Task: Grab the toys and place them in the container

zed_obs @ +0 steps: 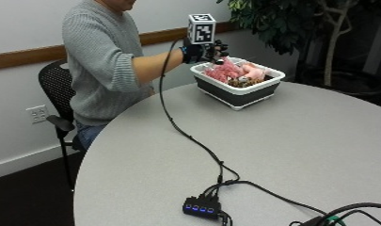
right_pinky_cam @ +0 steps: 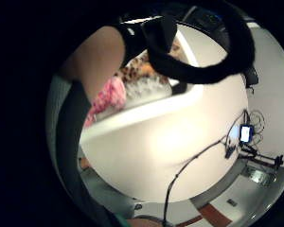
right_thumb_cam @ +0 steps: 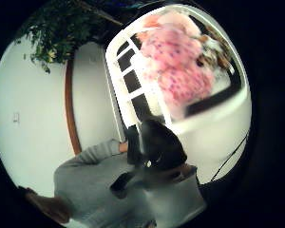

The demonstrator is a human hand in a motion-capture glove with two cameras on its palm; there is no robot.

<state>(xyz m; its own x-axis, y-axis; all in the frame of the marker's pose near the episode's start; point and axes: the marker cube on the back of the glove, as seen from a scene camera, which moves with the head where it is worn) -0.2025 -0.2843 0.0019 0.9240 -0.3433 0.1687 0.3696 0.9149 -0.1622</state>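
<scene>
Hovering above the container (zed_obs: 238, 91) on the desk (zed_obs: 315, 141), the gloved right hand (zed_obs: 202, 51) holds nothing, fingers (zed_obs: 218, 48) loosely spread. Pink toys (zed_obs: 226, 71) lie inside; best to lift clear of the rim.

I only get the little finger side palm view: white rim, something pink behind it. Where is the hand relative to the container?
Observer: In the outside view, the gloved right hand is in the air over the container, above the corner nearest the person, not down inside it.
Operator: What's the pink thing?
Observer: The thumb side palm view shows it better. It's a pink plush toy with darker speckles, lying inside the container.
Operator: Anything else in there?
Observer: Yes, a paler peach toy lies beside the pink one.
</scene>
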